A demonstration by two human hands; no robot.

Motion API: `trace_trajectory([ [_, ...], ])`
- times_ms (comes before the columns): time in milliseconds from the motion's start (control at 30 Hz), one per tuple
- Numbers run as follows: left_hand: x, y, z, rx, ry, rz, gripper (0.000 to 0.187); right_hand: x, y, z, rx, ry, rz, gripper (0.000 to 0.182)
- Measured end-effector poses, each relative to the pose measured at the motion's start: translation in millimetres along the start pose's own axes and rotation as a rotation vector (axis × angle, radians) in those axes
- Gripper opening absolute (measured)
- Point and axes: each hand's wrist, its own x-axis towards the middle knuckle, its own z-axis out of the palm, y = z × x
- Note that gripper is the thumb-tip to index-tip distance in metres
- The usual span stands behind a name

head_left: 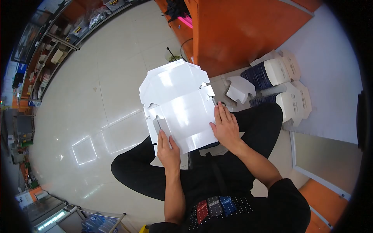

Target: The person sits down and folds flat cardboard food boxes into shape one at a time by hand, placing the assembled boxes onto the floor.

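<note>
A glossy white flat cardboard box (182, 112), partly folded with notched flaps, lies across my lap. Along its left edge, my left hand (168, 151) is closed on a narrow side flap, with the thumb on the near side. On the opposite edge, my right hand (227, 126) grips the box, its fingers together along the side flap and its thumb toward the panel. The lid panel (171, 79) stretches away from me at the far end. The undersides of the flaps are hidden.
Stacks of folded white boxes (278, 72) with dark contents stand on the right. A loose white carton piece (240, 89) lies beside them on the floor. An orange cabinet (241, 35) rises ahead. Loaded shelves (58, 54) line the far left, and blue bottles (99, 223) are at lower left.
</note>
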Motion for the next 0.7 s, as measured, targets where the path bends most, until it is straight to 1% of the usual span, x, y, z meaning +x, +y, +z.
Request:
trace_trajectory([
  [100, -2.0, -0.2, 2.2, 0.008, 0.008, 0.004, 0.037, 1.9, -4.7, -10.0, -0.022, -0.003, -0.022, 0.066],
  [167, -1.1, 2.9, -0.9, 0.009, 0.063, 0.009, 0.038, 3.3, -9.2, -20.5, -0.018, 0.024, -0.070, 0.065],
  [200, -0.4, 4.6, -2.1, 0.010, 0.089, 0.011, 0.039, 2.8, -9.7, -19.0, 0.024, 0.019, -0.088, 0.064],
  [267, 0.0, 1.5, -0.4, 0.089, 0.068, 0.051, 0.041, 0.2, -9.5, -11.0, 0.107, 0.008, -0.122, 0.063],
  [300, 1.2, 1.8, -1.0, 0.128, 0.057, 0.071, 0.043, -1.4, -8.6, -5.5, 0.090, -0.025, -0.114, 0.059],
  [367, 3.5, 8.7, 0.4, 0.198, 0.051, 0.020, 0.044, -3.4, -7.4, 3.9, 0.058, -0.089, -0.098, 0.051],
  [400, 5.1, 11.7, 0.4, 0.232, 0.050, -0.005, 0.045, -1.8, -7.5, 4.4, 0.127, -0.056, -0.056, 0.044],
  [467, 2.7, 4.6, 2.3, 0.275, 0.055, 0.024, 0.047, 3.2, -5.5, 4.4, 0.261, 0.007, 0.025, 0.029],
  [567, 1.5, 0.6, 5.1, 0.295, 0.057, 0.062, 0.049, 8.1, -6.7, -14.3, 0.448, -0.083, 0.200, 0.015],
  [600, 0.8, 0.3, 5.0, 0.296, 0.051, 0.075, 0.050, 10.1, -8.6, -20.1, 0.456, -0.137, 0.258, 0.014],
  [700, 3.6, 0.9, 4.0, 0.302, 0.077, 0.090, 0.052, 14.4, -6.9, -26.6, 0.580, -0.204, 0.383, 0.014],
])
